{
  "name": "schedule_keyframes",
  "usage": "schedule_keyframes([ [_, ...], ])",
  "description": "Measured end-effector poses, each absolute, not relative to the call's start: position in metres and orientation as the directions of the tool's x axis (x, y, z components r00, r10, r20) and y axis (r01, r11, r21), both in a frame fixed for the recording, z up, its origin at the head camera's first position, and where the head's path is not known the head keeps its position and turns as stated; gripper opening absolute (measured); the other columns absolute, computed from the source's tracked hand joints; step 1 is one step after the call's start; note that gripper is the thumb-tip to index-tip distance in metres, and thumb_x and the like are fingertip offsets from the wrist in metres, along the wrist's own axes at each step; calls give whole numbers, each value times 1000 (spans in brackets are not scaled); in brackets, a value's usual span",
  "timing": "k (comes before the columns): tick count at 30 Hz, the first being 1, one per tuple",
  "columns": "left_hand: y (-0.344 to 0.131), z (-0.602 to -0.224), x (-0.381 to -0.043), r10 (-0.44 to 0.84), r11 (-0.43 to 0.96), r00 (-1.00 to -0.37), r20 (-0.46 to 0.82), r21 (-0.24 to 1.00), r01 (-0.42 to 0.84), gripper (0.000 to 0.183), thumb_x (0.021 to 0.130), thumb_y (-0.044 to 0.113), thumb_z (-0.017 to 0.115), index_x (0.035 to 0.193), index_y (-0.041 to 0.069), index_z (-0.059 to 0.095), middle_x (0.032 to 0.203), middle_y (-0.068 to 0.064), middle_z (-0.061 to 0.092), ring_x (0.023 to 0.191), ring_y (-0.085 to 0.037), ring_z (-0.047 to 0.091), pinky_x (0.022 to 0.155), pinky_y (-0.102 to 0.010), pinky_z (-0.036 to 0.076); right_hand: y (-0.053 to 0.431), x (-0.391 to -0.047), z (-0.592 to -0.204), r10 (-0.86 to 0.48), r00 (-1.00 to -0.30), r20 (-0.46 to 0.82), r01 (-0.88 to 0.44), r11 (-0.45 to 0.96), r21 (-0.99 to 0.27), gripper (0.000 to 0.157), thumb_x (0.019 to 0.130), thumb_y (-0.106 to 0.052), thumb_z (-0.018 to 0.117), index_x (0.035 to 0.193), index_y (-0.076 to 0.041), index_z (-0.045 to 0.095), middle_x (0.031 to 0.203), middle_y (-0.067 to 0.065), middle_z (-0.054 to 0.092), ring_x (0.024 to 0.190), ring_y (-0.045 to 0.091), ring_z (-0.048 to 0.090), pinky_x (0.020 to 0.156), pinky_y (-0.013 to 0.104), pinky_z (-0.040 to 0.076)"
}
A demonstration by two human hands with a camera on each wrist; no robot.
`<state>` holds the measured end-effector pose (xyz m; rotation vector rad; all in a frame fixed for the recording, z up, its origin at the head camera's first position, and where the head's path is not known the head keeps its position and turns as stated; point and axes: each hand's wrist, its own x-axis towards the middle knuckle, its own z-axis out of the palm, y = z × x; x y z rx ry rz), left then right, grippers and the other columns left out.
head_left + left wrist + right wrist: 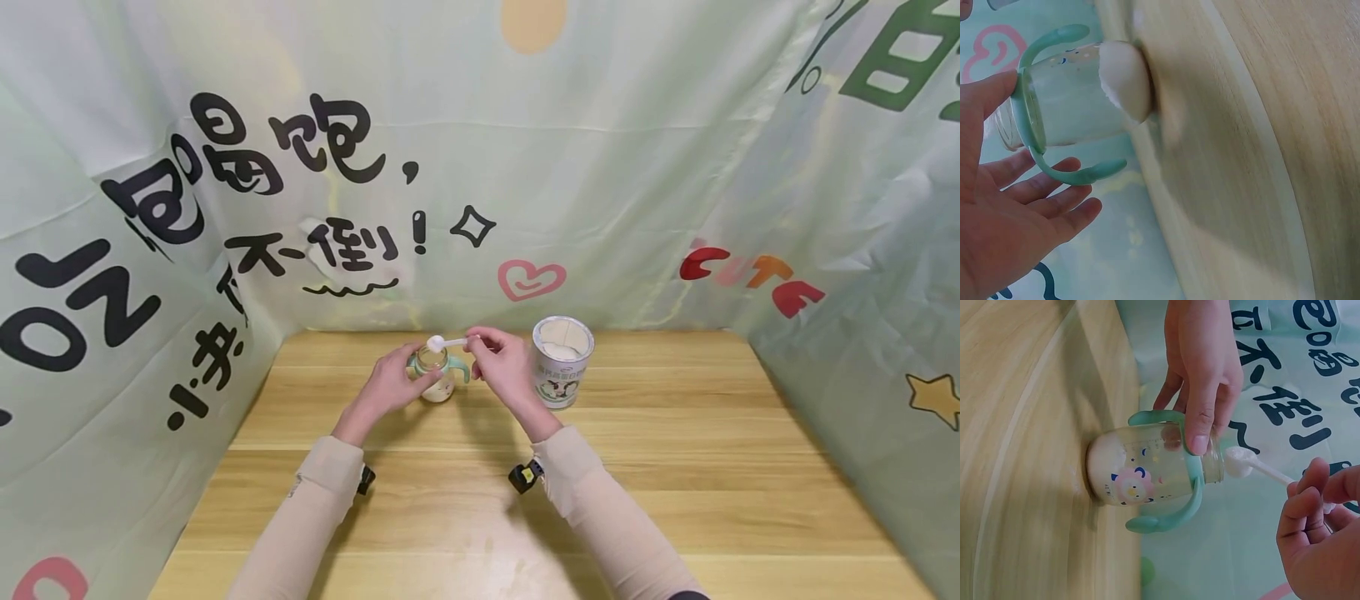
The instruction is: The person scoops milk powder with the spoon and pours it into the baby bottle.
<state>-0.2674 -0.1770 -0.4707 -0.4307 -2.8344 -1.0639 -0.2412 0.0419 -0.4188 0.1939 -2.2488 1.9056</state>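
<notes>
A clear baby bottle [1160, 462] with two mint-green handles and a cartoon print stands upright and uncapped on the wooden table. White powder [1125, 81] fills its bottom. My left hand [386, 385] steadies the bottle at its green collar, thumb on the near side and fingers behind. My right hand [506, 367] pinches the end of a white measuring scoop [1240, 460]. The scoop's bowl, heaped with white powder, is right at the open bottle mouth. An open milk powder can [558, 387] stands just right of my right hand, with white powder inside.
The wooden table [645, 467] reaches back to a printed fabric backdrop [615, 183] with large characters, a heart and stars. Fabric also hangs along both sides. A small black camera [525, 475] is on the right wrist.
</notes>
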Motion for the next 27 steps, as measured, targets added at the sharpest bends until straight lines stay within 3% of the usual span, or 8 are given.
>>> schedule_keyframes([
  [3, -177, -471, -268, 233, 716, -955, 182, 633, 295, 75, 95, 45, 77, 151, 1, 52, 145, -23, 63, 135, -42, 60, 114, -58, 49, 42, -241, -420, 12, -974, 225, -219, 178, -959, 20, 100, -14, 63, 107, -8, 81, 89, 12, 78, 49, 11, 60, 46, 18, 44],
  [9, -176, -470, -268, 238, 719, -955, 180, 628, 297, 73, 95, 45, 77, 150, 2, 53, 143, -22, 64, 133, -42, 61, 113, -58, 50, 42, -239, -422, 1, -975, 223, -218, 198, -956, 20, 100, -16, 62, 107, -12, 81, 92, 12, 79, 63, 44, 68, 48, 19, 44],
  [13, -176, -469, -267, 237, 720, -955, 179, 628, 296, 73, 96, 45, 77, 150, 2, 53, 143, -22, 64, 134, -42, 60, 113, -58, 50, 42, -238, -422, -4, -974, 224, -219, 232, -948, 20, 100, -18, 63, 107, -15, 82, 92, 13, 80, 67, 47, 69, 48, 20, 44],
  [19, -177, -469, -265, 234, 715, -956, 175, 636, 291, 75, 96, 46, 76, 151, 1, 51, 147, -24, 61, 137, -43, 58, 114, -59, 49, 41, -238, -423, -10, -972, 233, -227, 273, -935, 20, 98, -19, 64, 107, -16, 82, 85, 23, 77, 62, 40, 70, 48, 19, 43],
  [27, -177, -469, -265, 236, 704, -956, 177, 647, 294, 76, 96, 44, 77, 151, 0, 51, 146, -24, 62, 136, -43, 59, 115, -58, 49, 41, -238, -425, -5, -970, 243, -234, 295, -927, 19, 97, -20, 65, 106, -18, 82, 61, -2, 69, 49, 12, 63, 47, 20, 41],
])
